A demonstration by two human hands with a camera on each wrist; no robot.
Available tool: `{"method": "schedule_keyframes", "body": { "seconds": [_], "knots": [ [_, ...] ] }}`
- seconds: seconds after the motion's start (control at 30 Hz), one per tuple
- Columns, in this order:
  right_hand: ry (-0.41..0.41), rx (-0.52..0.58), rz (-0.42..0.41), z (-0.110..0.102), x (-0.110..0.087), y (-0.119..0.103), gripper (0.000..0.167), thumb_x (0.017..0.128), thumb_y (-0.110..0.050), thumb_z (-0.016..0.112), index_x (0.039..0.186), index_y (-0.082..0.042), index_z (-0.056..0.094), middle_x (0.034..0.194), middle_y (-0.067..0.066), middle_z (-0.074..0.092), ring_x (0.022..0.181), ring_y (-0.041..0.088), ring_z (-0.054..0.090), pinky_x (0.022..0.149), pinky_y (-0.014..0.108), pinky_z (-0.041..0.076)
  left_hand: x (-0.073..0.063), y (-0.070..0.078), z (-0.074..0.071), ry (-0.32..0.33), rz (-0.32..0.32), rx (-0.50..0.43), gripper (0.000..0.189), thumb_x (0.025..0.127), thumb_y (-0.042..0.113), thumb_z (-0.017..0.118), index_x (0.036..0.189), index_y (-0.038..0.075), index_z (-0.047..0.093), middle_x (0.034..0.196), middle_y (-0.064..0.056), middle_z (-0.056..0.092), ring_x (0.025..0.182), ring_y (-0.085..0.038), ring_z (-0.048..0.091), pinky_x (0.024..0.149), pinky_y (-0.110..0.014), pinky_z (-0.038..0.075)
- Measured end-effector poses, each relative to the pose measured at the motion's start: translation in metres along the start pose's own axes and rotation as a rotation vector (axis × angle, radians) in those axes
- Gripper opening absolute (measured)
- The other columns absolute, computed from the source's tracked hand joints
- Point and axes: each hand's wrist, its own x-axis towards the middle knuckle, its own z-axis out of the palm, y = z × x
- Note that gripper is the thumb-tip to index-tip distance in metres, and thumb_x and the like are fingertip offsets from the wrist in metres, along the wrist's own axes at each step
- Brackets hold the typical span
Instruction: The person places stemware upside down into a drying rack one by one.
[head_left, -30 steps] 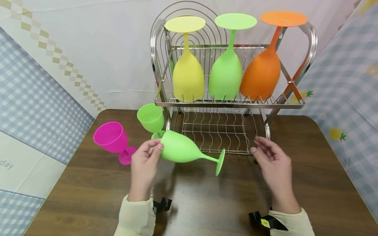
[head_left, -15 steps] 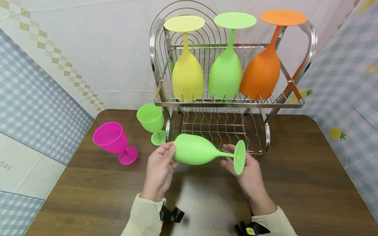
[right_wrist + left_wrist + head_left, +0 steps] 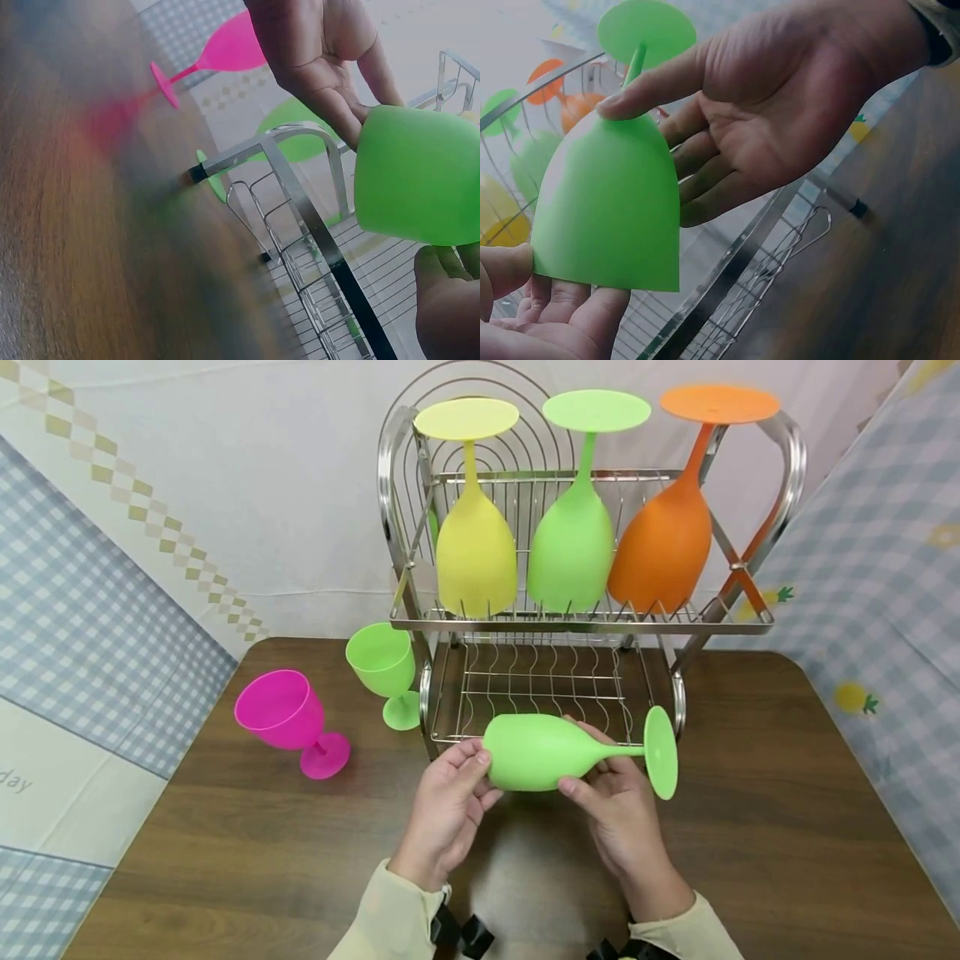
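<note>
One green goblet (image 3: 542, 752) is held sideways, left hand (image 3: 450, 806) in a pinching grip at its rim, right hand (image 3: 627, 820) clasping the bowl (near the stem).

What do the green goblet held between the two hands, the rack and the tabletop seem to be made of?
Green goblet: probably plastic, matte; its color is even and opaque, without sharp glints.
Rack: metal, likely steel or chromed, polished; its frame shows bright, mirror-like highlights.
Tabletop: wood or wood-look laminate, satin; brown grain shows under a soft sheen, but which one stays open.
</note>
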Motion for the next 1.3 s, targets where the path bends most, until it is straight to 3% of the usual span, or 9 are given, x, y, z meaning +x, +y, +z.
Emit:
{"method": "schedule_keyframes", "body": {
  "seconds": [0.23, 0.4, 0.57, 0.7, 0.9, 1.0, 1.1, 1.17, 1.3],
  "knots": [
    [0.009, -0.042, -0.108, 0.002, 0.000, 0.001, 0.063, 0.084, 0.016, 0.068, 0.142, 0.010, 0.047, 0.147, 0.012, 0.054, 0.139, 0.022, 0.045, 0.109, 0.027, 0.045, -0.001, -0.003, 0.003, -0.010, -0.028, 0.000, 0.011, 0.101, 0.002, 0.054, 0.111, 0.001, 0.051, 0.103, -0.008, 0.062, 0.086, -0.016, 0.066, 0.080, -0.028, 0.059],
    [0.057, -0.098, -0.114, 0.001, -0.001, -0.001, 0.064, 0.082, 0.018, 0.070, 0.142, 0.009, 0.048, 0.145, 0.014, 0.055, 0.137, 0.022, 0.049, 0.108, 0.027, 0.046, -0.001, -0.005, 0.003, -0.029, -0.037, 0.032, 0.014, 0.100, 0.002, 0.057, 0.112, -0.001, 0.050, 0.103, -0.007, 0.064, 0.089, -0.016, 0.067, 0.083, -0.029, 0.059],
    [0.087, -0.136, -0.127, 0.000, -0.001, -0.005, 0.066, 0.080, 0.019, 0.071, 0.141, 0.012, 0.048, 0.141, 0.013, 0.059, 0.135, 0.021, 0.051, 0.107, 0.027, 0.047, 0.002, -0.009, 0.004, -0.014, 0.013, 0.124, 0.024, 0.098, 0.000, 0.059, 0.120, -0.007, 0.052, 0.105, -0.007, 0.067, 0.094, -0.015, 0.066, 0.086, -0.026, 0.057],
    [0.091, -0.117, -0.157, -0.003, 0.002, -0.008, 0.064, 0.077, 0.021, 0.073, 0.137, 0.013, 0.051, 0.138, 0.012, 0.061, 0.135, 0.023, 0.051, 0.107, 0.028, 0.047, 0.004, -0.009, 0.001, 0.034, 0.208, 0.327, 0.031, 0.095, -0.004, 0.060, 0.126, -0.006, 0.055, 0.118, -0.013, 0.068, 0.111, -0.020, 0.065, 0.098, -0.029, 0.054],
    [0.202, -0.152, -0.145, -0.007, 0.006, -0.013, 0.063, 0.074, 0.026, 0.072, 0.133, 0.010, 0.056, 0.132, 0.011, 0.066, 0.128, 0.022, 0.058, 0.103, 0.029, 0.051, 0.011, -0.003, -0.015, 0.130, 0.718, 0.637, 0.035, 0.093, -0.008, 0.063, 0.127, -0.003, 0.060, 0.135, -0.013, 0.062, 0.130, -0.024, 0.056, 0.109, -0.034, 0.045],
    [0.276, -0.299, -0.134, -0.008, 0.008, -0.015, 0.060, 0.074, 0.021, 0.076, 0.130, 0.003, 0.063, 0.126, 0.006, 0.070, 0.125, 0.018, 0.060, 0.108, 0.025, 0.045, 0.016, 0.003, -0.026, 0.216, 0.887, 0.770, 0.038, 0.092, -0.009, 0.064, 0.129, -0.005, 0.060, 0.141, -0.016, 0.057, 0.135, -0.030, 0.051, 0.113, -0.033, 0.041],
    [0.317, -0.522, -0.123, -0.011, 0.011, -0.017, 0.055, 0.074, 0.010, 0.084, 0.125, -0.003, 0.070, 0.120, 0.003, 0.072, 0.119, 0.012, 0.063, 0.106, 0.022, 0.044, 0.021, 0.009, -0.038, 0.312, 0.936, 0.896, 0.043, 0.090, -0.009, 0.065, 0.132, -0.004, 0.059, 0.143, -0.016, 0.056, 0.136, -0.034, 0.048, 0.116, -0.034, 0.038],
    [0.324, -0.644, -0.121, -0.013, 0.014, -0.019, 0.051, 0.073, 0.003, 0.087, 0.121, -0.004, 0.072, 0.117, 0.004, 0.072, 0.112, 0.009, 0.064, 0.100, 0.021, 0.048, 0.024, 0.011, -0.046, 0.363, 0.911, 0.968, 0.046, 0.090, -0.007, 0.066, 0.135, -0.002, 0.058, 0.142, -0.015, 0.057, 0.135, -0.034, 0.049, 0.116, -0.035, 0.038],
    [0.319, -0.762, -0.110, -0.017, 0.020, -0.023, 0.046, 0.073, -0.003, 0.089, 0.116, -0.003, 0.074, 0.117, 0.006, 0.071, 0.107, 0.004, 0.063, 0.088, 0.018, 0.052, 0.029, 0.013, -0.058, 0.399, 0.833, 1.041, 0.045, 0.092, -0.002, 0.067, 0.136, -0.001, 0.058, 0.136, -0.013, 0.062, 0.128, -0.030, 0.058, 0.112, -0.037, 0.043]
  ]
}}
